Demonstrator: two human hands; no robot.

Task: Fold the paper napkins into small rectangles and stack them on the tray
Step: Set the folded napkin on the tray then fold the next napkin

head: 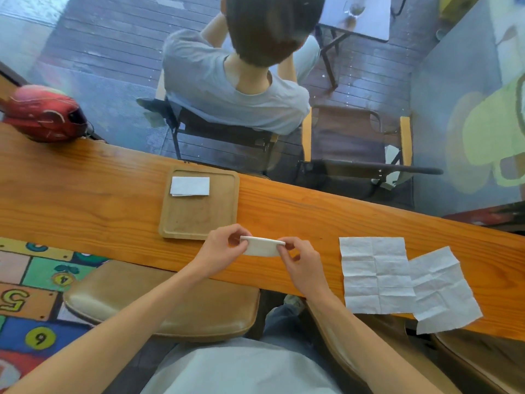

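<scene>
Napkin (262, 245) pinched at both ends: your left hand (223, 248) grips its left end, your right hand (302, 260) its right, fingers closed on the paper to hold the fold tight. It sits between your hands, just above the counter (298, 211), near the tray (199, 206). 1 folded napkin (189, 186) lies on the tray. 2 flat napkins (377, 275) wait to your right.

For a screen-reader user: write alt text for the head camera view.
Both hands, left hand and right hand, pinch a folded napkin over a wooden counter. A tray behind holds one folded napkin; two unfolded napkins lie at right.
</scene>
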